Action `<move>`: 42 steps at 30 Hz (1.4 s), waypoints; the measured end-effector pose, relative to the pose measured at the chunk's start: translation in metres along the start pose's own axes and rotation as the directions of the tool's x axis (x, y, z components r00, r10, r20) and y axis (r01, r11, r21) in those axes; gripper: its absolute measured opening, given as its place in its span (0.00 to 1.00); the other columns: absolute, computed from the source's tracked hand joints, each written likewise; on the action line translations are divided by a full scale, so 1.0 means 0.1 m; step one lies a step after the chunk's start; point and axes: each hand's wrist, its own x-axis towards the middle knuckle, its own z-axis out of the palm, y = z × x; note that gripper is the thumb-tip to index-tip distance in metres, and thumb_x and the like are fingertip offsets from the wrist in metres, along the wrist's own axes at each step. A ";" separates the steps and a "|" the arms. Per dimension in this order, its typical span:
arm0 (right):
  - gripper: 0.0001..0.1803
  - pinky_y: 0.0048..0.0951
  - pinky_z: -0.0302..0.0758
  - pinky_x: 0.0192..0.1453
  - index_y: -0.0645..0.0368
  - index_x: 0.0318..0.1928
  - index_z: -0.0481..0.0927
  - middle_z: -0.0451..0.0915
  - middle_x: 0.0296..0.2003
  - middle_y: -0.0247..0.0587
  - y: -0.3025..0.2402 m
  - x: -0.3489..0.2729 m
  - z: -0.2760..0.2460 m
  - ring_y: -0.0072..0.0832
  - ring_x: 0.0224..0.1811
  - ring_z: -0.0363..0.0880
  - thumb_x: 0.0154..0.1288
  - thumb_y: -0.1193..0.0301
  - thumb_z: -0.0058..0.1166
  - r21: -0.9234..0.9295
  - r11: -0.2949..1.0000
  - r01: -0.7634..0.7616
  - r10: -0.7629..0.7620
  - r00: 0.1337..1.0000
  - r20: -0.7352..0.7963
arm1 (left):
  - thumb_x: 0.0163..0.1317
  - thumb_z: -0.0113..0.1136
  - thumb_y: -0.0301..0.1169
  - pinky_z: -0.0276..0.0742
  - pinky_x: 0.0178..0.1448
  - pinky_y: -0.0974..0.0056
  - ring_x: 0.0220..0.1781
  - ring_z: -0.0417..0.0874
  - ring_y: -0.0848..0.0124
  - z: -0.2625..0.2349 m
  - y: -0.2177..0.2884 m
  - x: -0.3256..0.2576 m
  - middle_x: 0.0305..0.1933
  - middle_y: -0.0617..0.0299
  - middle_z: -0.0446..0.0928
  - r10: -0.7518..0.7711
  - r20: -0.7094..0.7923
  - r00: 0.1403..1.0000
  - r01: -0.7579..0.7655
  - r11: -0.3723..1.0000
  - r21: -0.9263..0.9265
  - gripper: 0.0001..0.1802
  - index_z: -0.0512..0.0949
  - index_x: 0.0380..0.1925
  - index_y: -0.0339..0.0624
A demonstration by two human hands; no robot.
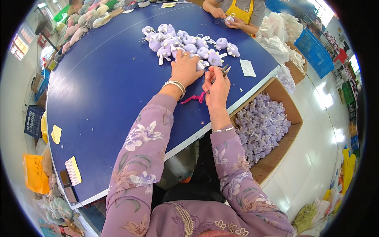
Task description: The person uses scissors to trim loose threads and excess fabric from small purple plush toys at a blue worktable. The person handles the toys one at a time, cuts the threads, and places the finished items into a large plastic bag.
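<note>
A pile of small lilac plush toys (171,40) with white loops and tags lies on the blue table ahead of me. My left hand (185,70) reaches to the near edge of this pile, its fingers bent around a lilac plush toy (201,65) that shows between thumb and forefinger. Its far fingertips are partly hidden among the other toys. Just to the right, my right hand (217,85) is closed around small scissors (225,70), the blades pointing up and away. From below that hand a bright pink cord (192,98) trails onto the table.
An open cardboard box (276,156) full of similar lilac toys stands against the right side of the blue table (98,102). A white paper slip (248,68) lies right of the pile. Across the table, a person in a yellow apron (240,12) handles another toy.
</note>
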 end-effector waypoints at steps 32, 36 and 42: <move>0.24 0.17 0.60 0.19 0.60 0.51 0.71 0.71 0.28 0.28 0.39 -0.84 0.55 0.11 0.20 0.63 0.58 0.67 0.66 -0.587 0.785 -0.198 0.594 0.510 0.622 | 0.66 0.38 0.60 0.74 0.24 0.63 0.34 0.79 0.58 -1.25 -0.73 -2.04 0.38 0.46 0.76 -0.277 0.091 0.957 -0.082 -0.555 -0.828 0.36 0.74 0.51 0.36; 0.20 0.18 0.59 0.18 0.60 0.48 0.71 0.71 0.27 0.30 0.36 -0.82 0.51 0.13 0.18 0.63 0.58 0.69 0.63 -0.528 0.825 -0.200 0.525 0.616 0.587 | 0.67 0.38 0.60 0.76 0.25 0.63 0.34 0.80 0.58 -1.17 -0.77 -2.02 0.40 0.47 0.76 -0.293 0.110 0.950 -0.066 -0.532 -0.844 0.35 0.74 0.50 0.37; 0.51 0.18 0.50 0.13 0.58 0.68 0.62 0.79 0.44 0.36 -0.29 -0.30 0.27 0.11 0.11 0.52 0.51 0.43 0.68 0.342 0.865 -0.367 -0.125 0.502 0.856 | 0.69 0.40 0.59 0.81 0.25 0.64 0.31 0.84 0.59 -1.08 -0.81 -1.97 0.42 0.49 0.78 -0.397 0.166 0.903 -0.076 -0.528 -0.846 0.33 0.73 0.50 0.38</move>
